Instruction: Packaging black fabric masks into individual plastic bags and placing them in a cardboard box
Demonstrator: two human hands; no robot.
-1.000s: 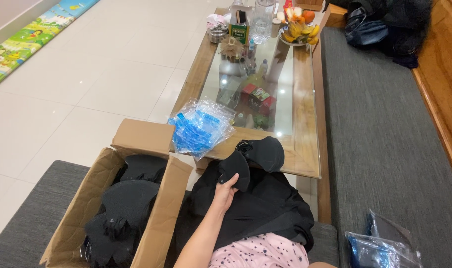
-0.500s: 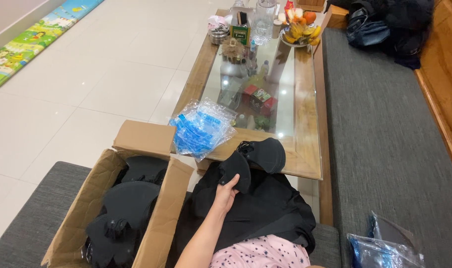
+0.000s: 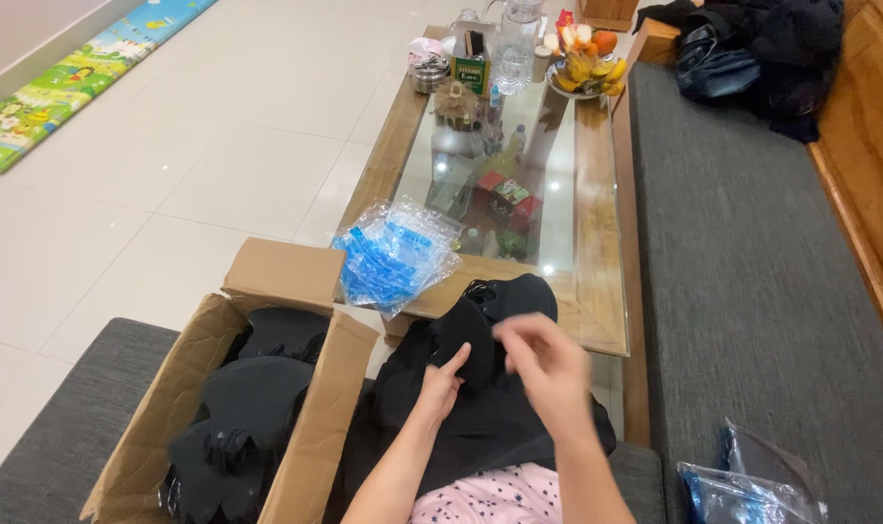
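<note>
The right hand [image 3: 548, 364] has come into view since 0.5 s ago, fingers spread open over the black fabric pile [image 3: 490, 408] on the lap. The left hand [image 3: 443, 380] pinches that fabric, index finger raised. A cardboard box [image 3: 306, 281] crowds the left; the desk [image 3: 597, 243] edges the front.

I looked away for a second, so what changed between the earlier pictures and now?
The right hand has come into view over the black fabric pile on the lap, beside the left hand, which stays on the fabric. The cardboard box and the blue plastic packets have not moved.
</note>
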